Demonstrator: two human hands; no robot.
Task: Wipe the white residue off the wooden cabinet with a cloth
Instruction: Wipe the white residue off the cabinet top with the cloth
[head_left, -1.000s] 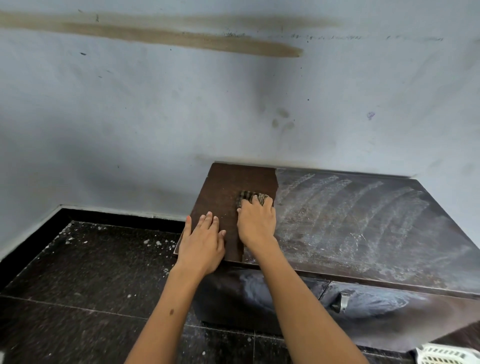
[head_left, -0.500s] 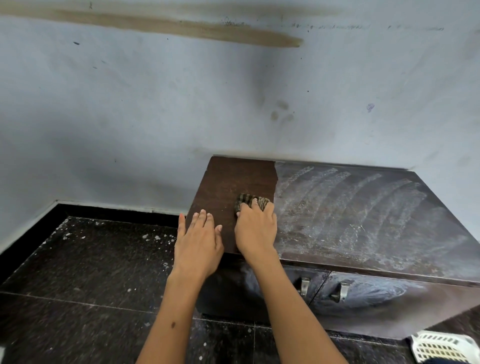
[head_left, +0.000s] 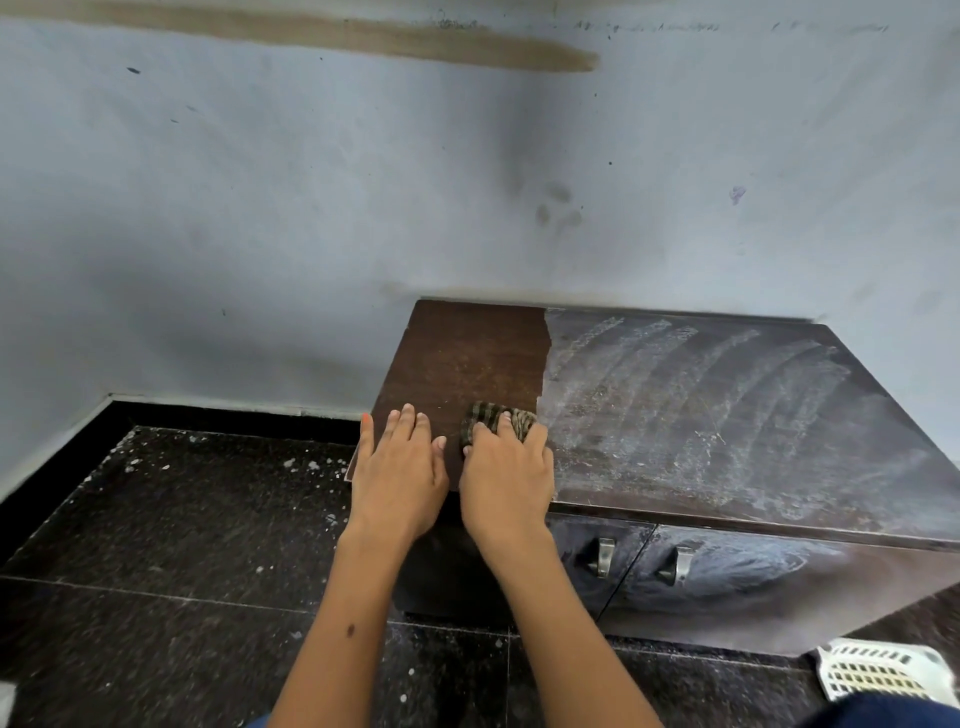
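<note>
Your right hand (head_left: 506, 475) presses a bunched, striped cloth (head_left: 498, 421) flat under its fingers, near the front edge of the wooden cabinet (head_left: 462, 358) top, right at the line where clean brown wood meets the white residue (head_left: 701, 415). Your left hand (head_left: 397, 467) lies open, palm down, just beside it at the front left corner, bracing you and holding nothing. Only the left strip of the top looks wiped; the haze covers everything from that line to the right edge, and more of it smears the door fronts (head_left: 727, 577) below. To do this pass well, keep your palm weight over the cloth, work in overlapping strokes from front edge to back edge, and step each stroke rightward so no streak survives between them. Turn the cloth to a fresh face once it loads up, or you will probably just spread the powder. The one container, a white plastic basket (head_left: 878, 673), sits on the floor by the cabinet's right front; what it holds, if anything, cannot be seen.
</note>
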